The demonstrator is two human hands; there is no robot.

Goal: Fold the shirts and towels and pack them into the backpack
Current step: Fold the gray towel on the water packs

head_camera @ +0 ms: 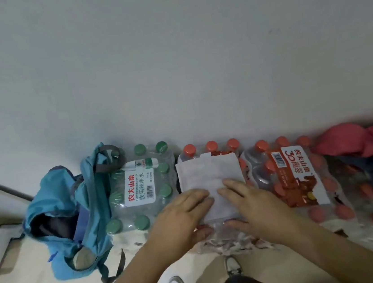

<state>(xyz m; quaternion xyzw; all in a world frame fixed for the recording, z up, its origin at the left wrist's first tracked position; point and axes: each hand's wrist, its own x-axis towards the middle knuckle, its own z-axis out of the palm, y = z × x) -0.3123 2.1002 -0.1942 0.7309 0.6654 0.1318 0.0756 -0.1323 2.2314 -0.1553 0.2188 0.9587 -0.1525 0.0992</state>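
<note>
White folded towel (208, 174) lies under both hands: the left hand (184, 212) and the right hand (252, 203) rest close together on its near half, fingers straight and flat, thumbs spread at the near edge. The towel sits on a pack of red-capped bottles (227, 237). Left of it stands a pack of green-capped bottles (139, 184), then the blue backpack (57, 204), open on the floor. At the far right a heap of red and dark clothes (349, 137) lies on more bottles.
</note>
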